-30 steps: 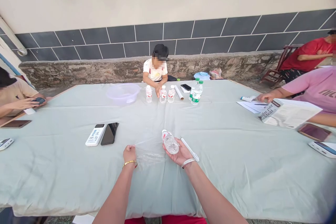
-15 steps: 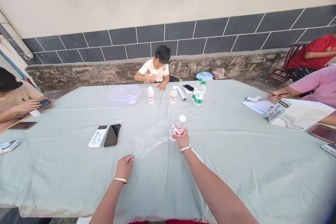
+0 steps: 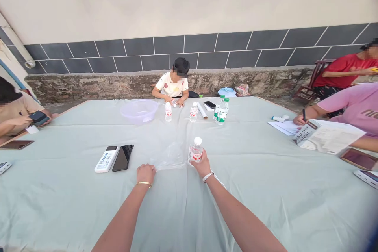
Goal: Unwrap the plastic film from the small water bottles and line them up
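A small clear water bottle with a white cap and red-and-white label stands upright in my right hand, whose fingers wrap its lower right side. Left of it, a thin transparent plastic film is spread over the pale green tablecloth. My left hand is closed at the film's near left corner, pinching its edge. Across the table, two similar small bottles stand upright, one on the left and one on the right. A person opposite has both hands low around another bottle.
A black phone and a white power bank lie left of my left hand. Farther back are a pale purple basin, a film roll and green-capped bottles. A person at right writes behind a folded card.
My right hand has brought the bottle slightly left and nearer. My left hand has shifted right and forward, and the film's near edge lies straighter. The person opposite has lowered their bottle to the table.
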`<state>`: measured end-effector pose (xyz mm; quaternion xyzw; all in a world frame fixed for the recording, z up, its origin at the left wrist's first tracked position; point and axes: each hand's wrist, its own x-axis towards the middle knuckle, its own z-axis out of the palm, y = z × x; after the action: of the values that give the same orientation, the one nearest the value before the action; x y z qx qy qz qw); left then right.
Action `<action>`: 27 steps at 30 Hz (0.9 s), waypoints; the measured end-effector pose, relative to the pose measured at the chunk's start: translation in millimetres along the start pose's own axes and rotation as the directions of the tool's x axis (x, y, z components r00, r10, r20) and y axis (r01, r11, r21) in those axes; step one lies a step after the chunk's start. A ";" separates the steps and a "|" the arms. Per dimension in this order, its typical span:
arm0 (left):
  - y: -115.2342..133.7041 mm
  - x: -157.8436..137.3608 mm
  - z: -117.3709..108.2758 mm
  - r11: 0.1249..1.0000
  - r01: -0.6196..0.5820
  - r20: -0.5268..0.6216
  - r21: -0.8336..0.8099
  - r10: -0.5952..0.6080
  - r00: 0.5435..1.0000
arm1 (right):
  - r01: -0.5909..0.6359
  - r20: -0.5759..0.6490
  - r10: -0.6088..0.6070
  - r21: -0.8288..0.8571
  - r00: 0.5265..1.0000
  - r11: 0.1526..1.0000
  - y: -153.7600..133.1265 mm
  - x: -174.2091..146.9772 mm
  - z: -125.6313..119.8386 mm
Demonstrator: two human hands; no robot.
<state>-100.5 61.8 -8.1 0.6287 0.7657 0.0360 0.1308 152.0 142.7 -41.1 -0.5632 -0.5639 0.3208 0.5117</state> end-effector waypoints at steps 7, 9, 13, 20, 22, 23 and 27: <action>-27.2 -47.2 -9.0 0.987 -0.155 0.121 0.028 0.151 0.981 | -0.076 0.016 0.075 0.102 0.997 0.992 -5.5 0.4 6.8; -34.9 -61.1 -8.3 0.990 -0.133 0.193 0.042 0.122 0.973 | -0.069 0.031 0.066 0.118 0.997 0.991 -5.2 -2.8 10.2; -52.7 -75.2 -6.8 0.997 -0.022 0.250 0.077 0.002 0.968 | -0.041 0.060 0.035 0.101 0.998 0.994 -6.2 -5.6 12.2; -40.1 -81.5 -6.9 1.000 0.024 0.250 0.001 -0.024 0.968 | -0.055 -0.002 0.055 -0.031 0.998 0.998 -15.5 -16.6 -9.5; -27.1 -82.8 -5.7 0.999 0.018 0.261 -0.032 -0.009 0.965 | -0.034 -0.050 0.029 -0.102 0.998 0.994 -20.8 -40.3 -15.6; -20.2 -83.6 -5.2 0.998 0.005 0.268 -0.057 0.011 0.963 | 0.013 -0.022 -0.016 -0.134 1.000 0.991 -24.7 -55.5 -16.0; 4.6 -89.5 -9.6 0.964 -0.107 0.336 -0.245 0.188 0.923 | 0.401 0.583 -0.274 -0.098 0.765 0.911 -48.8 -111.8 3.2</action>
<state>-82.8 -23.3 16.0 0.6622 0.6708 0.0167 0.3335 116.3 27.9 -20.2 -0.3859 -0.8120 0.3095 0.3098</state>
